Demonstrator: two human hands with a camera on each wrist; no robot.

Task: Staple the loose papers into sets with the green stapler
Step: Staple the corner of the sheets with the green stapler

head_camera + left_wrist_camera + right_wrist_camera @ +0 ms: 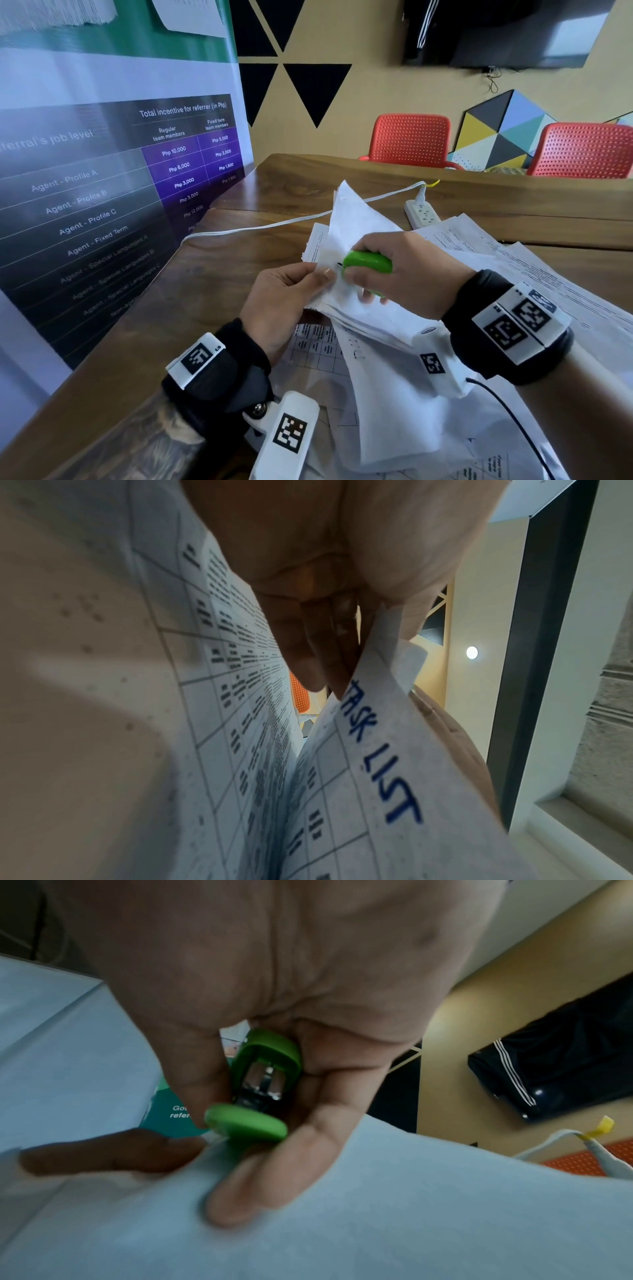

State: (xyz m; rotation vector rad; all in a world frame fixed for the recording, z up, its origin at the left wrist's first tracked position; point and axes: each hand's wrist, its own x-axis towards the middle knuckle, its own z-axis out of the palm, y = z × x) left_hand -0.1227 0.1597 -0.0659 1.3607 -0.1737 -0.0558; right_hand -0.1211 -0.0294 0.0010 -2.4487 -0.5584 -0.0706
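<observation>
A small bright green plastic stapler (368, 262) sits at the near corner of a lifted sheaf of white printed papers (356, 219); more loose white sheets (534, 260) lie spread right and near.

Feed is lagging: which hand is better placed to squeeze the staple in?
Right. The right hand already grips the green stapler at the corner of the paper set; the left hand pinches those sheets, steadying them.
</observation>
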